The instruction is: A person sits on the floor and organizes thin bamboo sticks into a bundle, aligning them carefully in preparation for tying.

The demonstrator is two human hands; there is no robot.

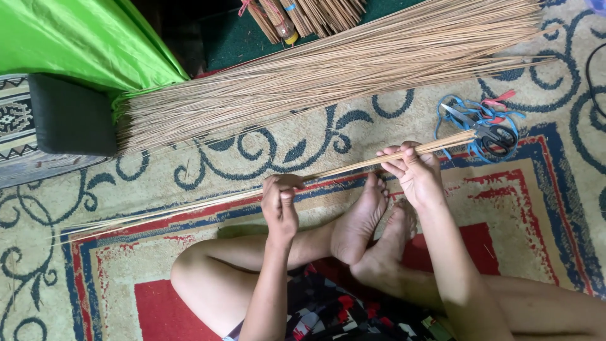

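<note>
I hold a thin bundle of long tan sticks (344, 168) across my lap, running from lower left to upper right. My left hand (280, 203) is closed around the bundle near its middle. My right hand (411, 170) grips the same bundle nearer its thick end, fingers wrapped over the top. The thin tips trail off over the carpet at the left. My bare feet (372, 233) lie just under the bundle, legs crossed.
A large pile of the same sticks (328, 72) lies on the patterned carpet (208, 158) beyond my hands. Scissors (483, 129) rest on blue string (448, 113) at the right. Tied stick bundles (303, 16) lie at the top. Green fabric (76, 38) and a dark cushion (69, 117) sit at the left.
</note>
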